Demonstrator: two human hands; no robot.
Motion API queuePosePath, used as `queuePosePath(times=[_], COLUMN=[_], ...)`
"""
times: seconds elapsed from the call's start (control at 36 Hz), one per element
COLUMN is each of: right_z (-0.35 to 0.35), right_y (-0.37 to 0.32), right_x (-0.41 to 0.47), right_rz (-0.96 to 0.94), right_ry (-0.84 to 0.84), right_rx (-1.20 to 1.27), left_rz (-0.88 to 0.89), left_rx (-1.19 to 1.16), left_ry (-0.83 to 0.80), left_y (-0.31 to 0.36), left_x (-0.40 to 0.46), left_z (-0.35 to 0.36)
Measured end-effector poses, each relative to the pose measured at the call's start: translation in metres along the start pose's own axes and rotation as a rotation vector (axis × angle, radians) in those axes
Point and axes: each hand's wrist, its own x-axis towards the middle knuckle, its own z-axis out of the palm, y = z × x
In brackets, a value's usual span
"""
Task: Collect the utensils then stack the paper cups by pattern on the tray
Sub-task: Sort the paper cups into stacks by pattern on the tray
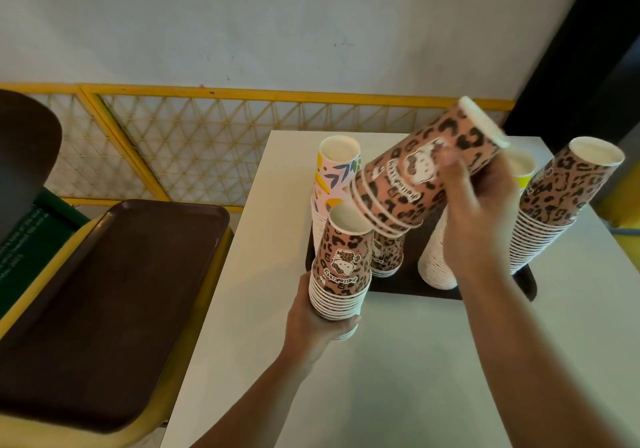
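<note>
My left hand (320, 326) grips the base of an upside-down stack of leopard-print cups (341, 267) at the near left corner of the dark tray (412, 286). My right hand (481, 212) holds a short stack of leopard-print cups (422, 177) tilted in the air, its open rims pointing down-left just above the left-hand stack. On the tray stand a pink leaf-pattern stack (334, 177), a low leopard stack (386, 255), a tall leopard stack (561, 202) at the right, and a yellow-topped stack (521, 170) partly hidden behind my right hand.
The tray lies on a white table (398, 361). To the left, a pile of brown trays (114, 302) rests on a yellow stand. A yellow lattice fence (207, 143) and a white wall run behind. A dark panel (588, 67) stands at the far right.
</note>
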Motion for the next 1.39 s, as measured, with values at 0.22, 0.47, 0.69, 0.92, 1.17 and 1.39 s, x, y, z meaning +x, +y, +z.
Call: queuePosePath(times=[0.22,0.47,0.69,0.92,1.17,1.39], right_z=[-0.004,-0.001,-0.004,0.005,0.007,0.008], right_y=[0.032,0.108,0.11,0.046,0.04,0.025], right_x=[0.013,-0.013,-0.028,-0.046,-0.05,-0.04], right_rz=[-0.104,0.046,0.114,0.086,0.064,0.041], right_ry=[0.102,-0.039,-0.136,-0.527,-0.463,-0.34], right_rx=[-0.35,-0.56,-0.523,-0.314,-0.322,-0.229], left_rz=[0.02,-0.001,-0.005,0.023,0.036,0.009], left_rx=[0.039,-0.032,-0.068,-0.012,0.007,0.009], left_ry=[0.02,-0.008,-0.03,-0.015,-0.024,-0.022], left_y=[0.0,0.001,0.005,0.006,0.009,0.007], left_x=[0.003,0.003,0.002,0.0,-0.003,-0.002], left_z=[-0.001,0.003,0.003,0.008,0.009,0.007])
